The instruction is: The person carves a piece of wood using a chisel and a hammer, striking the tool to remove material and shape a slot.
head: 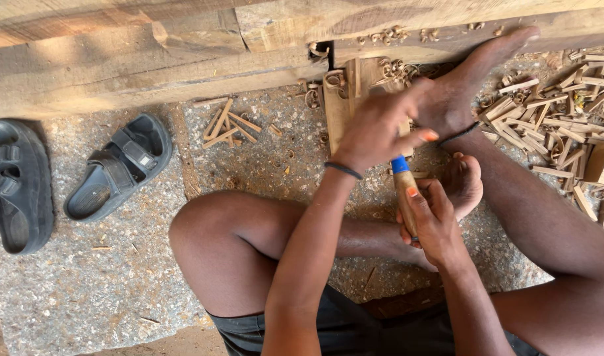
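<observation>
Head view is looking straight down at a person who is sitting on a stone floor with legs folded, working a chisel against a small wooden board. Taking that board as the landmark: it is lying flat just below a heavy timber beam, and its upper end seems to be butting the beam, probably so the beam is stopping it from sliding away under the push of the tool. A bare foot is reaching up along the board's right side, toes on the beam, seemingly pinning the work in place.

The right hand is sitting nearer the body than the board, fingers wrapping closed around the chisel's handle to drive it. The left hand is lying over the board's lower right part, curled down over the front of the tool (the blade itself is hidden beneath it), likely steering the cut; whether it is gripping the shaft or only pressing on it, I cannot tell.

The chisel is showing a pale wooden handle with a blue band at its upper end, pointing up toward the board. Curled shavings are lying around the board's top, split wood offcuts are heaped well to its right, and two dark sandals are resting far to its left.
</observation>
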